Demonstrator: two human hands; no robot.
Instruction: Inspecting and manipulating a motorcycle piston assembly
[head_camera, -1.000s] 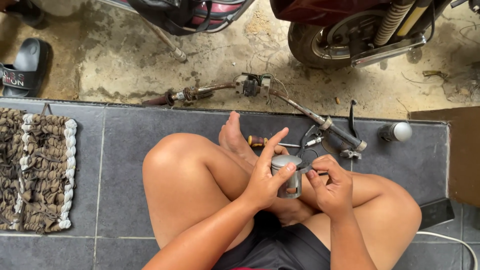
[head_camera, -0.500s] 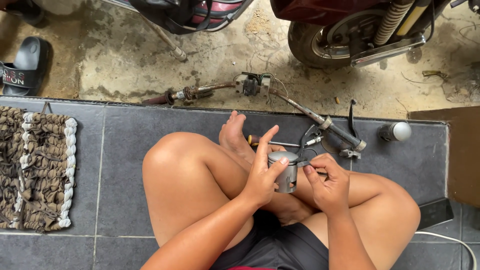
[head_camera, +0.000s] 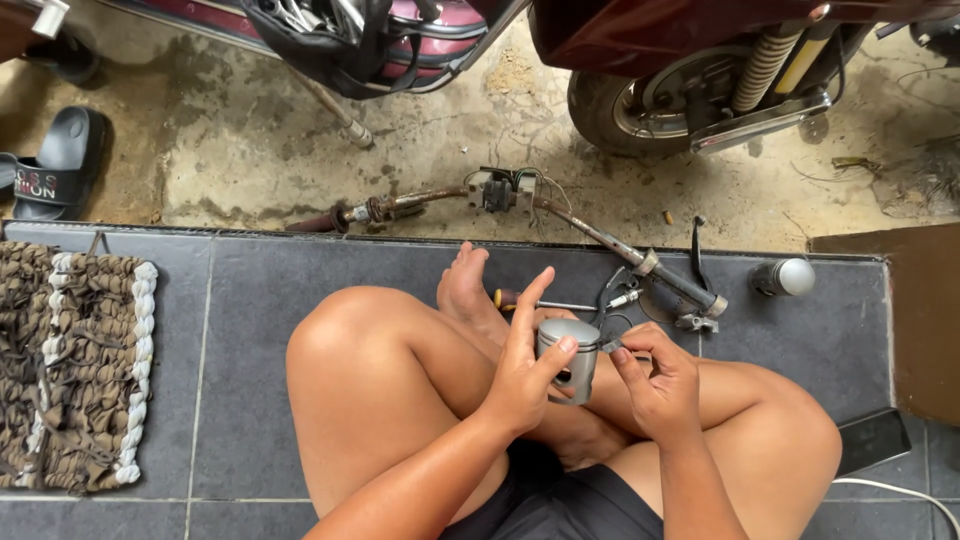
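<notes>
I sit cross-legged on grey floor tiles (head_camera: 230, 300). My left hand (head_camera: 522, 370) grips a grey metal piston (head_camera: 570, 352) upright above my crossed legs, thumb on its top edge. My right hand (head_camera: 655, 382) sits just right of the piston, fingertips pinched on a small metal part at its side. A screwdriver (head_camera: 545, 303) with a dark handle lies on the tiles just beyond my foot.
A rusty motorcycle handlebar (head_camera: 520, 205) with a switch box and lever lies across the tile edge. A small silver-capped canister (head_camera: 782, 277) lies at right. A woven mat (head_camera: 70, 370) is at left, a black sandal (head_camera: 55, 165) beyond it. Motorcycle wheel (head_camera: 650, 105) stands ahead.
The piston and both hands have shifted slightly up and left; my left hand's fingers have closed further around the piston.
</notes>
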